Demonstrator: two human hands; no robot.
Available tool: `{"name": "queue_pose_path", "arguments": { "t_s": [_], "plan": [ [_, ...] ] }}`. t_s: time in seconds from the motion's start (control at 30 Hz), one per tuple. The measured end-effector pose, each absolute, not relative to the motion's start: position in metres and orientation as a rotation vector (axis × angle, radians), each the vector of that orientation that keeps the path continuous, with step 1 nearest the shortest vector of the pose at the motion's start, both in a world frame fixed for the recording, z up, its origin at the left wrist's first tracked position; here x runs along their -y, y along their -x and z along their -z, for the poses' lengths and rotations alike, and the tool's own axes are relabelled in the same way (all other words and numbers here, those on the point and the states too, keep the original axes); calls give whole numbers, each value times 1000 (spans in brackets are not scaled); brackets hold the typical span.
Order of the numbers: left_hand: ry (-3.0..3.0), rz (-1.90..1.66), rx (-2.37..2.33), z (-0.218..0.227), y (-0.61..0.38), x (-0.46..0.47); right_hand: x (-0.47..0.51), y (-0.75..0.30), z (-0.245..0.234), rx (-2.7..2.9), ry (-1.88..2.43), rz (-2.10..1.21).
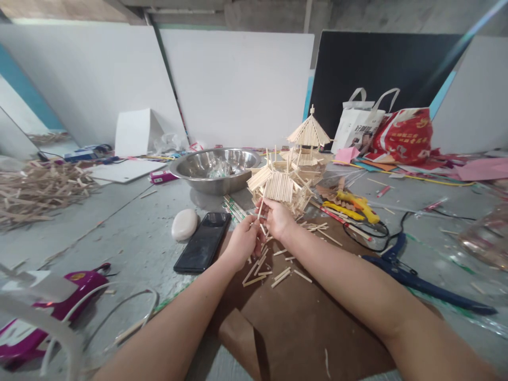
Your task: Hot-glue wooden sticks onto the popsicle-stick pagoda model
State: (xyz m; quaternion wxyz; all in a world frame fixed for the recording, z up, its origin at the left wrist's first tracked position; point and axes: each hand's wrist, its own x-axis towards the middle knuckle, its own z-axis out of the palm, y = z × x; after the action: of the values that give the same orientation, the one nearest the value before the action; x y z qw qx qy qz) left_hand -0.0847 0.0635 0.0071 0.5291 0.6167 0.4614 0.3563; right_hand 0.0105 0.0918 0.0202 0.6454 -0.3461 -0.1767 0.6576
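small stick handled at the edge of a wooden model

a thin wooden stick (260,208) is pinched between the closed fingertips of the left hand (243,241), just in front of the stick model (279,188). the right hand (278,217) is held against the near side of the model with its fingers curled — whether the stick or the model is gripped by them cannot be told.

the model stands at the far edge of a brown sheet (313,323), and a pointed roof (310,132) is raised at its far right. loose sticks (281,278) are scattered on the sheet, near the hands. to the left, a black phone (203,243) is laid beside a white rounded case (184,225); farther off, a metal basin (214,185) is set down. to the right, a yellow-handled tool (359,205) and a blue-handled tool (428,288) are seen. at the far left, many sticks are heaped in a pile (43,193); at the far right, a red bag (405,135) is placed beside a white bag (353,127).
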Motion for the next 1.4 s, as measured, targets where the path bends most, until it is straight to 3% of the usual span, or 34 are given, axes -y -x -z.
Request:
{"name": "queue_pose_path", "arguments": {
  "t_s": [0.73, 0.93, 1.4],
  "plan": [
    [-1415, -899, -1069, -7, 85, -63, -89, -7, -24, 368, 818, -1491],
    [-1160, -999, -962, -16, 84, -57, -73, -5, -26, 406, 850, -1519],
    [-860, -604, -583, -34, 78, -31, -8, -18, -22, 669, 765, -1463]
  ]
}}
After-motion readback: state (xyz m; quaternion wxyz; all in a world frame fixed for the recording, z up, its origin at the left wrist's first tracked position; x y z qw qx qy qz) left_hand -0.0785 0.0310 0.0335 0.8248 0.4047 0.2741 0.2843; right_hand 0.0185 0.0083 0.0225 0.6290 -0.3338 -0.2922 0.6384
